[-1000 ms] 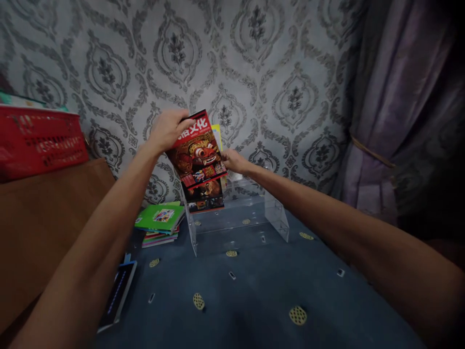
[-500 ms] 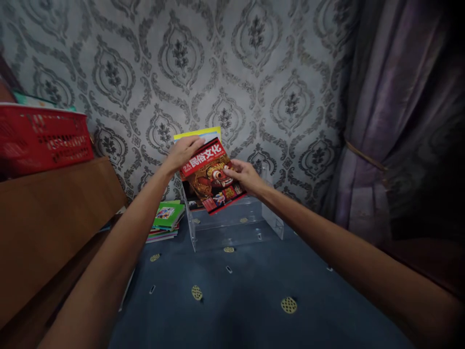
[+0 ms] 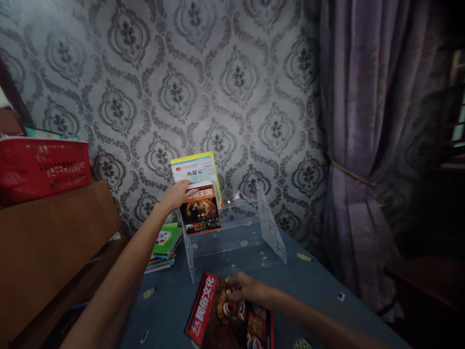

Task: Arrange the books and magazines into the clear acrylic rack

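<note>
A clear acrylic rack (image 3: 271,228) stands on the table against the wall. At its left end a book with a lion on the cover (image 3: 200,213) is upright, and a taller yellow-edged book (image 3: 192,164) rises behind it. My left hand (image 3: 176,195) is closed over the upper left corner of the lion-cover book. Low in front of the rack, my right hand (image 3: 250,289) grips a red-and-black book with a mask on its cover (image 3: 227,317). That book is tilted, cover up, and its lower part is cut off by the frame. My right thumb lies across the cover.
Left of the rack is a stack of books with a green one on top (image 3: 167,241). A red plastic basket (image 3: 43,167) sits on a brown wooden box-like surface (image 3: 61,228) at the left. A purple curtain (image 3: 358,121) hangs at the right beside the patterned wall.
The mask-cover book has come away from the rack, down and toward me in my right hand, uncovering the lion-cover book. My left hand stays at the rack. The camera view has tilted up.
</note>
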Motion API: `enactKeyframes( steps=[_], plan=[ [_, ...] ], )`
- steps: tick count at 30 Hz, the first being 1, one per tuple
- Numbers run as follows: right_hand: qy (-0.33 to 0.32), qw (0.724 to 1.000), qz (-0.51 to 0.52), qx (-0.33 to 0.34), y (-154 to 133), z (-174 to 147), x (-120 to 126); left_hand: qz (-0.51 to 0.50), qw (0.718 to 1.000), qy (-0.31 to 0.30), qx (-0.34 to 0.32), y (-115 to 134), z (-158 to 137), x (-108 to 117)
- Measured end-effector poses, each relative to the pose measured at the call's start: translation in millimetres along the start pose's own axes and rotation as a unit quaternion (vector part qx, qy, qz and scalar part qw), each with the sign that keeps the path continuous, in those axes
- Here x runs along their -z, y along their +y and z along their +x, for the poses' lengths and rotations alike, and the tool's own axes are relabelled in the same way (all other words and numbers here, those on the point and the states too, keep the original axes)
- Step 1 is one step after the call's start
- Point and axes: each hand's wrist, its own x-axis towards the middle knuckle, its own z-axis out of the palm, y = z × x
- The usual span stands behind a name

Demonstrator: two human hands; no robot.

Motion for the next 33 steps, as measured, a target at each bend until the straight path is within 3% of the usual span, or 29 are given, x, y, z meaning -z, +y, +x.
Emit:
enactKeyframes(
  steps=[3,6,10,13,16,18,23,33],
  plan=[
    [0.074,0.987,-0.143,0.01,8,6,1,0.034,0.999,0.009,0.022,3,1,-2],
    [0.179,0.948,-0.258,0.054,-16,14,20,0.064,0.997,0.017,0.036,6,2,-7],
    [0.284,0.913,-0.253,0.15,-76,33,61,0.067,0.996,0.04,0.035,5,5,-17],
    [0.378,0.864,-0.242,0.229,-117,48,91,0.075,0.995,0.055,0.033,2,7,-23],
    [0.418,0.825,-0.265,0.273,-145,64,113,0.076,0.995,0.064,0.028,-2,9,-28],
    [0.404,0.83,-0.275,0.269,-155,76,123,0.073,0.995,0.072,0.022,-4,9,-30],
    [0.288,0.898,-0.22,0.249,-159,104,134,0.062,0.994,0.088,0.023,-6,10,-32],
    [0.281,0.911,-0.163,0.254,-146,113,141,0.054,0.995,0.077,0.018,0,12,-32]
  ],
)
